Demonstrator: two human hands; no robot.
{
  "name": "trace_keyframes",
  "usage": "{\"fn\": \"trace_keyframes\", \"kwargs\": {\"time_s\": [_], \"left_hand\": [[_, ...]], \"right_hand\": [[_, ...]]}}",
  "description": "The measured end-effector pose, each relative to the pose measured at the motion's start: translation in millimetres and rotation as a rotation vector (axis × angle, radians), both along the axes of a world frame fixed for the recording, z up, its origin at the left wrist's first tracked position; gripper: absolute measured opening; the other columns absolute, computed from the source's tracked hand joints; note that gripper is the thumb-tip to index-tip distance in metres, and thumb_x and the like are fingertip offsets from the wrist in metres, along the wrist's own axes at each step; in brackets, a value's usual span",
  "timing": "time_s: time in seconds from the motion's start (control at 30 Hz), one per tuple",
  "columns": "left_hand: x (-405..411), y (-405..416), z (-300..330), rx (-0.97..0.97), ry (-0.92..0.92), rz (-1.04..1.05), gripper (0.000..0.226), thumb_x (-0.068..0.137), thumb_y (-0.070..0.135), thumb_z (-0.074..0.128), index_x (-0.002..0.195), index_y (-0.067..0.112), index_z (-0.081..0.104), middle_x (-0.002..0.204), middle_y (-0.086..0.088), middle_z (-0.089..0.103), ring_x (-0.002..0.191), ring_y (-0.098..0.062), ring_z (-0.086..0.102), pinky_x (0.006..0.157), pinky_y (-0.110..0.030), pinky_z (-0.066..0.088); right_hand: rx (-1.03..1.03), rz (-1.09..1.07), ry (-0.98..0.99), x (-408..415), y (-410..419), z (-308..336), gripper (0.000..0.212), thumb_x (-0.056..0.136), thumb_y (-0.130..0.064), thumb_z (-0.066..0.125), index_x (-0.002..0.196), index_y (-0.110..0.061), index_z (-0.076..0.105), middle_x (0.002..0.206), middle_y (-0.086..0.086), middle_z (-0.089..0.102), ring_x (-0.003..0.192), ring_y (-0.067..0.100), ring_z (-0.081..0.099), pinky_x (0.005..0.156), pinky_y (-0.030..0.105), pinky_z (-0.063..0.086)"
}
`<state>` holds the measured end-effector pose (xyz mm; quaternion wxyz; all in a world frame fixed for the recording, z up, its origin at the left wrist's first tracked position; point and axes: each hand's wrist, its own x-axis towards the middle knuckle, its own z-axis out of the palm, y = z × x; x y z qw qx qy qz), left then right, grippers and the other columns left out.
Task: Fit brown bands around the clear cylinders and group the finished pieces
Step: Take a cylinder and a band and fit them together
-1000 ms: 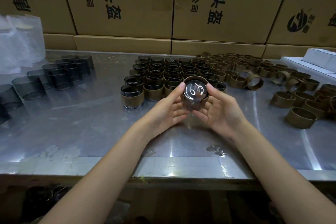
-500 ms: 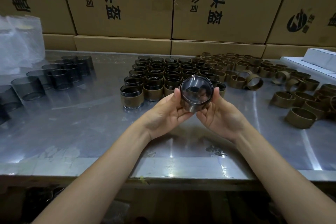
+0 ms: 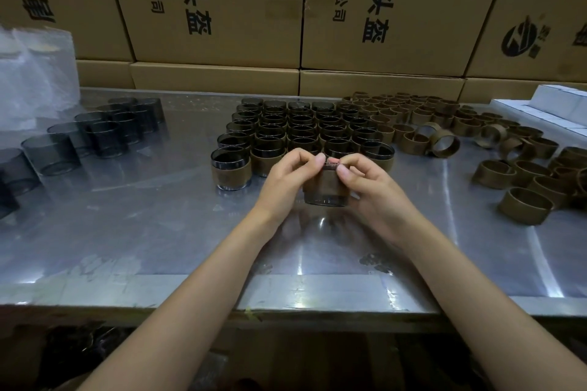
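Together we hold one banded cylinder (image 3: 325, 189) upright just above the bench (image 3: 158, 232), left hand (image 3: 286, 179) and right hand (image 3: 370, 186) fingers curled round its rim.

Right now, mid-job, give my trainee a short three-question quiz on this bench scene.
1. True or false: both hands hold the smoky clear plastic cylinder with a brown band upright above the shiny metal table.
2. Multiple choice: the loose brown paper bands lie A) on the person's left, B) on the person's right, C) under the table.
3. Fill in: the left hand and right hand pinch the cylinder at its ____ rim.

Key: 1 true; 2 B; 3 top. The bare smoky cylinders stand left; the finished banded group stands just behind the hands.
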<state>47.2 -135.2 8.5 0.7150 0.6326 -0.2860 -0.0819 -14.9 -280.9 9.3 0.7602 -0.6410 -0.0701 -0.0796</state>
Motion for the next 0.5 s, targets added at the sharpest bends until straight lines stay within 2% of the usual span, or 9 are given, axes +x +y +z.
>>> {"fn": "trace_keyframes", "kwargs": {"time_s": [0.07, 0.13, 0.2, 0.27, 0.3, 0.4, 0.5], "left_hand": [[2, 1, -2, 0.025, -0.046, 0.022, 0.018, 0.093, 0.020, 0.057, 0.075, 0.016, 0.059, 0.088, 0.001, 0.060, 0.087, -0.011, 0.057, 0.080, -0.027, 0.046], [2, 2, -4, 0.056, -0.087, 0.024, 0.014, 0.091, 0.016, 0.061, 0.078, 0.012, 0.058, 0.093, 0.003, 0.063, 0.087, -0.005, 0.063, 0.075, -0.018, 0.051], [1, 3, -8, 0.143, -0.148, 0.051, 0.017, 0.086, 0.018, 0.068, 0.080, 0.012, 0.054, 0.105, -0.002, 0.065, 0.098, -0.012, 0.065, 0.082, -0.025, 0.056], [2, 5, -10, 0.221, -0.205, 0.097, 0.023, 0.080, 0.021, 0.074, 0.084, 0.015, 0.053, 0.114, -0.008, 0.064, 0.106, -0.019, 0.063, 0.091, -0.034, 0.053], [4, 7, -10, 0.226, -0.214, 0.118, 0.026, 0.078, 0.020, 0.077, 0.088, 0.016, 0.053, 0.116, -0.008, 0.063, 0.109, -0.019, 0.062, 0.094, -0.034, 0.051], [6, 13, -11, 0.243, -0.239, 0.150, 0.036, 0.076, 0.021, 0.079, 0.103, 0.017, 0.056, 0.116, 0.000, 0.063, 0.114, -0.011, 0.059, 0.098, -0.020, 0.046], [10, 20, -11, 0.367, -0.339, 0.275, 0.042, 0.081, 0.031, 0.074, 0.120, 0.020, 0.060, 0.117, 0.009, 0.062, 0.113, -0.004, 0.055, 0.092, -0.011, 0.040]], "right_hand": [[-0.020, 0.026, -0.019, 2, -2, -4, 0.003, 0.081, -0.022, 0.062, 0.083, -0.019, 0.063, 0.106, 0.014, 0.062, 0.095, 0.023, 0.063, 0.083, 0.036, 0.054], [-0.038, 0.027, -0.027, 3, -4, -7, 0.004, 0.081, -0.020, 0.063, 0.084, -0.018, 0.062, 0.106, 0.012, 0.064, 0.096, 0.025, 0.064, 0.083, 0.037, 0.055], [-0.119, -0.007, -0.022, 5, -5, -10, 0.005, 0.084, -0.013, 0.063, 0.086, -0.017, 0.061, 0.117, 0.008, 0.063, 0.108, 0.027, 0.062, 0.094, 0.042, 0.051], [-0.181, -0.050, -0.006, 7, -6, -13, 0.018, 0.087, 0.001, 0.059, 0.087, -0.016, 0.056, 0.130, 0.008, 0.057, 0.122, 0.025, 0.054, 0.105, 0.045, 0.043], [-0.199, -0.060, -0.001, 7, -6, -14, 0.022, 0.087, 0.006, 0.058, 0.089, -0.015, 0.053, 0.133, 0.009, 0.054, 0.126, 0.023, 0.051, 0.108, 0.045, 0.040], [-0.224, -0.057, 0.018, 6, -5, -14, 0.031, 0.086, 0.005, 0.062, 0.105, -0.016, 0.050, 0.131, 0.008, 0.057, 0.123, 0.019, 0.055, 0.105, 0.039, 0.044], [-0.193, -0.082, 0.048, 5, -4, -13, 0.045, 0.085, -0.001, 0.066, 0.118, -0.022, 0.044, 0.132, 0.005, 0.056, 0.121, 0.014, 0.056, 0.101, 0.033, 0.047]]}}
